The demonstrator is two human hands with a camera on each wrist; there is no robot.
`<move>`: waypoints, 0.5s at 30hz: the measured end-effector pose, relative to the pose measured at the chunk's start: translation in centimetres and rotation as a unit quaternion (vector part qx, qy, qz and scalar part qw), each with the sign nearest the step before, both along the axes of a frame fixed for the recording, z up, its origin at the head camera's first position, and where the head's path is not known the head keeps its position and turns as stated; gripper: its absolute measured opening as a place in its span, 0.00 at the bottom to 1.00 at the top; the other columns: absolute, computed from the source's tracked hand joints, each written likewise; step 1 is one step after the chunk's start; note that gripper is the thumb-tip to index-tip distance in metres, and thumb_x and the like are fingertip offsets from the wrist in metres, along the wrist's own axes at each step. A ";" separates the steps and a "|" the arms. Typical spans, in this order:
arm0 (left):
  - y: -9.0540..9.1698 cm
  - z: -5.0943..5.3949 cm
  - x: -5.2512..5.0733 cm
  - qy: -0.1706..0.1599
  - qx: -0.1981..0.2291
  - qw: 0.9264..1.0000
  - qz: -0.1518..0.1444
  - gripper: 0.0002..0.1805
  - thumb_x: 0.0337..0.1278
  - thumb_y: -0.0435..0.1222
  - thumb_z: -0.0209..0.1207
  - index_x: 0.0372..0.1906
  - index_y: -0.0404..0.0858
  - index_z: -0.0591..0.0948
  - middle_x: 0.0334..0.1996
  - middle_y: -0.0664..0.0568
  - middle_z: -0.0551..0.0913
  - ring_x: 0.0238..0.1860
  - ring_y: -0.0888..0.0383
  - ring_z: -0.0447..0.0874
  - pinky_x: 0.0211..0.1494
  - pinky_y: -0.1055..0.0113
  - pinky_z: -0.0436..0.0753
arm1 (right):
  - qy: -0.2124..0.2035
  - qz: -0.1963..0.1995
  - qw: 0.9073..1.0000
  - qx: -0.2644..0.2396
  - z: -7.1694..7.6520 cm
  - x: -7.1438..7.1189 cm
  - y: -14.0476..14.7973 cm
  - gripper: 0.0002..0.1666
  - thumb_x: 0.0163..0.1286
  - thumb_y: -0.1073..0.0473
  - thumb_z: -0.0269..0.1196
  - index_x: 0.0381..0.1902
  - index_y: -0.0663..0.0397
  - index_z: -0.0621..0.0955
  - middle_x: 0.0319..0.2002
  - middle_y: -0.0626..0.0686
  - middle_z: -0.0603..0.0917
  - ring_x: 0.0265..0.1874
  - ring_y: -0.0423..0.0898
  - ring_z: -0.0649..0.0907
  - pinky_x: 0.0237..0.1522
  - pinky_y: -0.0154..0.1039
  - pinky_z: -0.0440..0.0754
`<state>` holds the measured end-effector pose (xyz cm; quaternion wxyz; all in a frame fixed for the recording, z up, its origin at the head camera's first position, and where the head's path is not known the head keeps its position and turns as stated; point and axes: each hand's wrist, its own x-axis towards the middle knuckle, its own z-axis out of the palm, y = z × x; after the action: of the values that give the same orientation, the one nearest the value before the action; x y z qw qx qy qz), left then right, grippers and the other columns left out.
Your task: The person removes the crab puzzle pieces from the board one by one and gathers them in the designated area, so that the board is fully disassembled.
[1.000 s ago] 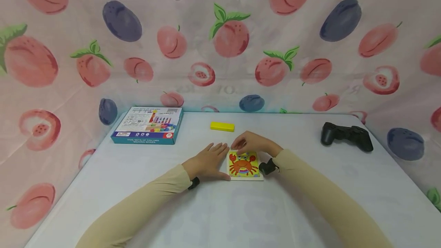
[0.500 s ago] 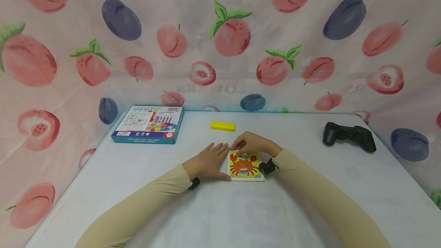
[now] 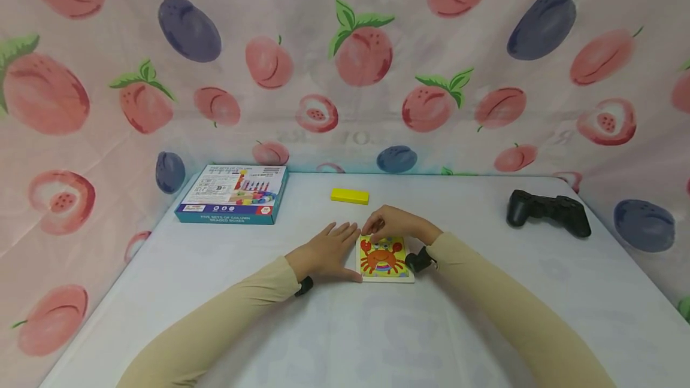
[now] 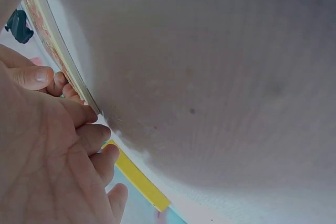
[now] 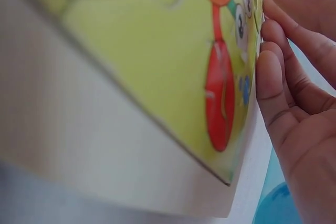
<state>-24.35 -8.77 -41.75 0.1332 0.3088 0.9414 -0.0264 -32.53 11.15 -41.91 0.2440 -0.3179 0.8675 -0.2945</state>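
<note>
A small square jigsaw puzzle (image 3: 383, 260) with an orange crab on a yellow ground and a pale border lies flat on the table in the head view. My left hand (image 3: 326, 254) rests beside its left edge, fingers spread and thumb near the lower left corner. At the far edge my right hand (image 3: 396, 224) curls over the puzzle, its thumb and fingertips pinching there. In the right wrist view the fingertips (image 5: 269, 80) meet the puzzle's edge by the crab's eyes. Whether a single piece sits between them is hidden.
A yellow block (image 3: 350, 196) lies beyond the hands. The flat boxed toy (image 3: 229, 194) sits at the back left of the white table (image 3: 323, 334). To the right is a black game controller (image 3: 548, 214). A fruit-patterned cloth (image 3: 345, 106) hangs behind.
Both hands keep almost the same place on and beside the puzzle. The head view has shifted very slightly; nothing on the table has visibly moved.
</note>
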 end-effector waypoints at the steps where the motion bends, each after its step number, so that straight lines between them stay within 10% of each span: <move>1: 0.0 0.0 0.0 0.000 0.000 1.000 0.000 0.56 0.46 0.70 0.52 0.74 0.41 0.51 0.75 0.49 0.49 0.76 0.51 0.47 0.78 0.52 0.45 | 0.000 0.001 1.000 0.001 0.0 0.0 0.0 0.13 0.59 0.63 0.67 0.43 0.57 0.85 0.39 0.52 0.87 0.32 0.39 0.78 0.46 0.32 0.81; 15: 0.0 0.0 -0.1 0.016 -0.013 1.000 -0.012 0.57 0.46 0.71 0.51 0.74 0.41 0.51 0.75 0.50 0.50 0.76 0.52 0.47 0.78 0.52 0.46 | -0.008 0.011 1.000 0.000 0.1 -0.2 -0.2 0.11 0.60 0.63 0.66 0.42 0.58 0.84 0.37 0.51 0.86 0.31 0.39 0.77 0.43 0.30 0.80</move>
<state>-24.42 -8.73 -41.77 0.1217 0.3174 0.9394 -0.0449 -32.69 10.94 -41.78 0.2543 -0.3248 0.8619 -0.2949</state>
